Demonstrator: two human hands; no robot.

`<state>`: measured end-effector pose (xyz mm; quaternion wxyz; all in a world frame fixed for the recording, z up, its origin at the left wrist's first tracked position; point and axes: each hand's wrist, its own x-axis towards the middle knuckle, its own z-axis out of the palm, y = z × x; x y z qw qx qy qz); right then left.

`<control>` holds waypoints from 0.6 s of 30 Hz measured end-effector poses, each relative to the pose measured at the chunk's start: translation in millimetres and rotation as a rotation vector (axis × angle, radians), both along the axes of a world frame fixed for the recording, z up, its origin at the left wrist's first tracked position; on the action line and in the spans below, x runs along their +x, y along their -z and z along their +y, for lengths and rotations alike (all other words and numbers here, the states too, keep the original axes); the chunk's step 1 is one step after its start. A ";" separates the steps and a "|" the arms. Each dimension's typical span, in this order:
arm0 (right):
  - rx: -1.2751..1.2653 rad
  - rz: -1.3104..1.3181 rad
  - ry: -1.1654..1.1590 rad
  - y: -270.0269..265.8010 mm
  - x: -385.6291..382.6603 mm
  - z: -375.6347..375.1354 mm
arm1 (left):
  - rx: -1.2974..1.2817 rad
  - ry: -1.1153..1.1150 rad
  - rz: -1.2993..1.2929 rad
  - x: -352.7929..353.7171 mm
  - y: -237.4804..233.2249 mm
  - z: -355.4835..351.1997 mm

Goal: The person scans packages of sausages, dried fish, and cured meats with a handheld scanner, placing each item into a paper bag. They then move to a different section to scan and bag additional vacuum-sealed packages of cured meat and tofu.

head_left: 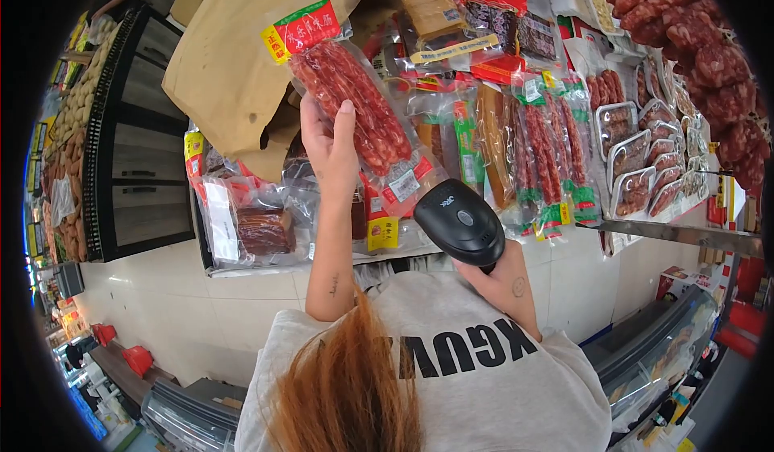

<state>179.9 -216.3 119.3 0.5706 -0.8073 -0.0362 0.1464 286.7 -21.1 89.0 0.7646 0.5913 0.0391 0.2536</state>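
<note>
A clear vacuum pack of sausages with a red, green and yellow label is held up by my left hand, thumb across its front. At the pack's lower end a white barcode sticker faces up. My right hand is wrapped round the handle of a black barcode scanner. The scanner's head reaches right to the pack's lower edge, beside the sticker; its handle is mostly hidden under the head and my fingers.
Other sausage packs and packs of dark cured meat fill the display. Torn brown cardboard lies at the upper left. Film-wrapped trays stand at right, under hanging sausages. A metal rail runs along the right.
</note>
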 end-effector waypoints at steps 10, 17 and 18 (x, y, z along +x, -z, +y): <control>0.018 0.026 0.012 -0.6 1.2 -0.7 | 0.019 0.011 0.013 -0.8 0.6 -3.4; 0.631 0.223 -0.010 3.1 16.8 -15.9 | -0.031 0.215 0.103 -13.7 -5.7 14.8; 0.748 0.278 -0.037 -3.8 26.8 -17.2 | -0.030 0.215 0.102 -18.5 -7.4 19.8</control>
